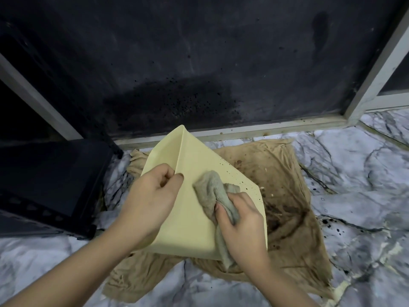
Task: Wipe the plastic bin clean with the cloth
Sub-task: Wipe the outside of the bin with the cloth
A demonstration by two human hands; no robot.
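A pale yellow plastic bin [192, 222] lies tipped over in the middle of the view, one corner edge pointing up and away from me. My left hand [152, 196] grips its left side, thumb and fingers pinching that corner edge. My right hand [241, 222] is shut on a bunched grey cloth [212, 193], which presses against the bin's right outer face. Small dark specks dot that face toward its far right edge.
The bin rests on a stained tan rag [278, 191] spread over a grey marble-patterned floor [354, 178]. A black appliance or box [51, 178] stands at the left. A dark, spattered panel in a pale frame [243, 129] fills the back.
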